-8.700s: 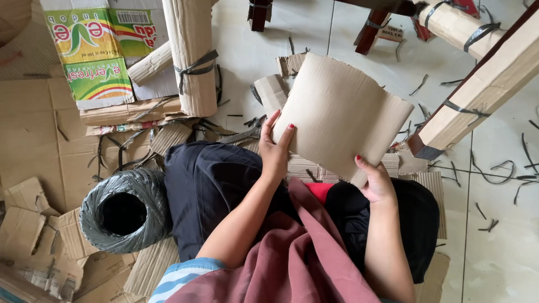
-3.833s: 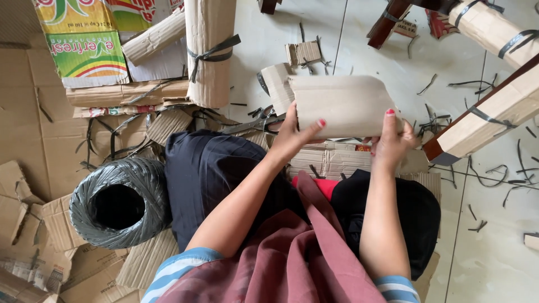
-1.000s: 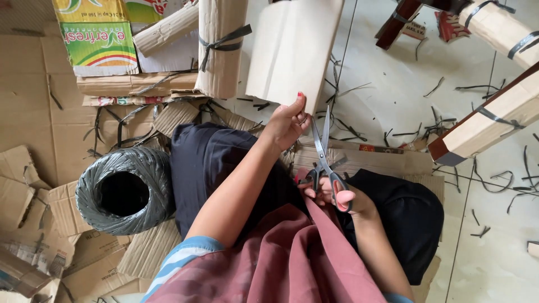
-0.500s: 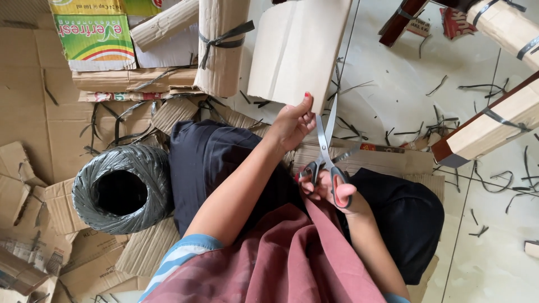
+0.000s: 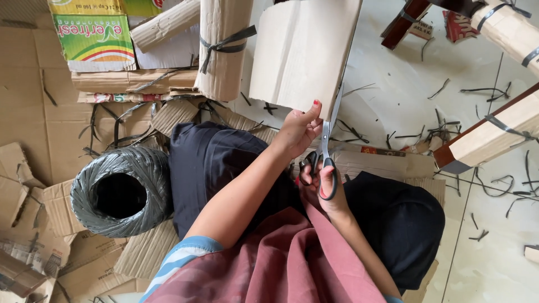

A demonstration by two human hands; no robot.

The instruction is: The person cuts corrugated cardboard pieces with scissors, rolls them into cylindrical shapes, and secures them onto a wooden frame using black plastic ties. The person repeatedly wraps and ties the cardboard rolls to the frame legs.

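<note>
At frame centre, the left hand pinches the cardboard sheet (held upright); the right hand, fingers through the handles, grips scissors cutting its right edge.

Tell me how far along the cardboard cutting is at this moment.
Done: rolled cardboard bundles lie tied with black strap. In hand: left hand holds the cardboard sheet; right hand works the scissors at its lower right edge. Left: nearly the whole sheet remains uncut.

We see an informal cardboard workshop on a tiled floor: flattened cartons, tied cardboard rolls, a spool of black strapping, cut strap scraps everywhere, strapped bundles at right.
</note>
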